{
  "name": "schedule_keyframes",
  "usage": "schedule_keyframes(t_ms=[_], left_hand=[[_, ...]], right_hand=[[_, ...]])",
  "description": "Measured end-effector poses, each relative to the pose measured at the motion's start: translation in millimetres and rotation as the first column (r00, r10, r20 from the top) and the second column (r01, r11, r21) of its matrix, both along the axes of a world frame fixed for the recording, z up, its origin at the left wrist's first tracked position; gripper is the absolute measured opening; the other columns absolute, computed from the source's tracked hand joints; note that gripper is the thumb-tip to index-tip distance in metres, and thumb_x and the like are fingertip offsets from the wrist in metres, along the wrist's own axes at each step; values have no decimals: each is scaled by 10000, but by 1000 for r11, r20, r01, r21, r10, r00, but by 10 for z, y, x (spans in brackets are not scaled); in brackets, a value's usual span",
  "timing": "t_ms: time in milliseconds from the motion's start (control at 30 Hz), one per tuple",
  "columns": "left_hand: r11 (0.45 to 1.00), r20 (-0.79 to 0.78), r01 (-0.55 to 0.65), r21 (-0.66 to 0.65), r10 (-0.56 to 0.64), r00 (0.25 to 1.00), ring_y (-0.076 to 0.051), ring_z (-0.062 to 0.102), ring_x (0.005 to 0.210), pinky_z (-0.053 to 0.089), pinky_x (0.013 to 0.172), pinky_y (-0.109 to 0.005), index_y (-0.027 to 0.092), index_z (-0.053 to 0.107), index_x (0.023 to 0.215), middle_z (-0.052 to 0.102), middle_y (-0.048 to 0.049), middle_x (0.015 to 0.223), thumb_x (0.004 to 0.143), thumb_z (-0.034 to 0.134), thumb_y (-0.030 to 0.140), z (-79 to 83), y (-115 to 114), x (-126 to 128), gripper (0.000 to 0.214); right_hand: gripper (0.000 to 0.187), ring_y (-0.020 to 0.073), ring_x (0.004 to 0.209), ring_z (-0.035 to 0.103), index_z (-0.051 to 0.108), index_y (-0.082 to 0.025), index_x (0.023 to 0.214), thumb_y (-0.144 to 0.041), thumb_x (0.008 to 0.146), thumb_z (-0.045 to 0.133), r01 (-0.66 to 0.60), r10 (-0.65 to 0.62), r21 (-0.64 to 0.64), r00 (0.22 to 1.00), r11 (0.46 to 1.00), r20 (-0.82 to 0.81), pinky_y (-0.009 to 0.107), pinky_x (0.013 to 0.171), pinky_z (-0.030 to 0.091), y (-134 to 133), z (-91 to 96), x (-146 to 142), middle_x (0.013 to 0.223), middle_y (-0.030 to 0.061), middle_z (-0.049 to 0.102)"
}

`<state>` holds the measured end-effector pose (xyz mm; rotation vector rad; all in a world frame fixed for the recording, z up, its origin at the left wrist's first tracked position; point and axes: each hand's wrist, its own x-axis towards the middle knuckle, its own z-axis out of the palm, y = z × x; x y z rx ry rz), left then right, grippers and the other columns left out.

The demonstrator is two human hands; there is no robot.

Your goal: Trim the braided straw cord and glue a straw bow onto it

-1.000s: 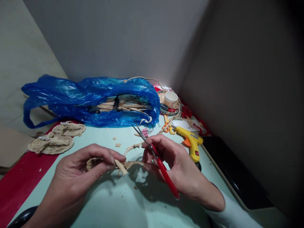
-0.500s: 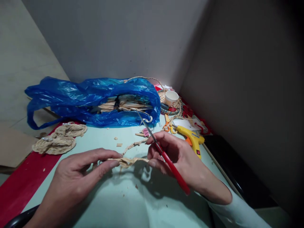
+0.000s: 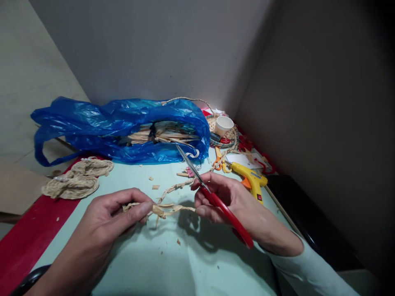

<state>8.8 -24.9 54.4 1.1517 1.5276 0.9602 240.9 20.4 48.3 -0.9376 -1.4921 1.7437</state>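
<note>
A braided straw cord [image 3: 159, 210] lies pinched between the thumb and fingers of my left hand [image 3: 115, 220]. From that pinch a loose strand runs right to my right hand [image 3: 224, 199], whose thumb and fingers hold its end. Red-handled scissors [image 3: 212, 197] also rest in my right hand, blades pointing up and left. A plaited length of the cord trails from the left fingertips toward the back right. The palm side of my left hand is hidden.
Behind the hands lies a blue plastic bag [image 3: 101, 133] with dried straw [image 3: 173, 133] inside. Two woven straw slippers [image 3: 72, 185] sit at left. A yellow glue gun [image 3: 251, 179], orange-handled scissors [image 3: 218, 158] and a white cup [image 3: 224, 125] are at right. Straw scraps dot the pale tabletop [image 3: 173, 267].
My left hand has shifted slightly left and its grip on the cord has changed. The scissors have turned in my right hand, showing more of their handle loops.
</note>
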Motion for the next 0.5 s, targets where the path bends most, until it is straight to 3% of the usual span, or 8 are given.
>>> schedule_keyframes(t_ms=[200, 333, 500], left_hand=[[995, 74, -93, 42, 90, 993, -110, 358, 526, 337, 438, -132, 228, 726, 697, 464, 46, 552, 705, 804, 469, -29, 24, -75, 254], [982, 241, -184, 49, 167, 956, -82, 266, 472, 295, 387, -100, 223, 715, 707, 389, 72, 520, 711, 823, 378, -30, 60, -93, 189], [988, 274, -150, 44, 132, 953, -57, 313, 435, 337, 375, -86, 210, 723, 722, 408, 71, 524, 711, 828, 381, -127, 76, -147, 201]], right_hand=[[360, 111, 646, 593, 539, -226, 941, -171, 684, 786, 31, -31, 0, 1000, 1000, 6, 215, 572, 474, 30, 63, 56, 767, -35, 608], [345, 112, 643, 546, 555, -214, 963, -290, 727, 793, 142, -143, 42, 990, 989, 10, 225, 562, 435, 93, 88, 124, 780, -20, 601], [387, 81, 598, 461, 571, -190, 984, -269, 711, 833, 326, -325, 114, 945, 939, -27, 195, 517, 375, 215, 48, 235, 768, -39, 585]])
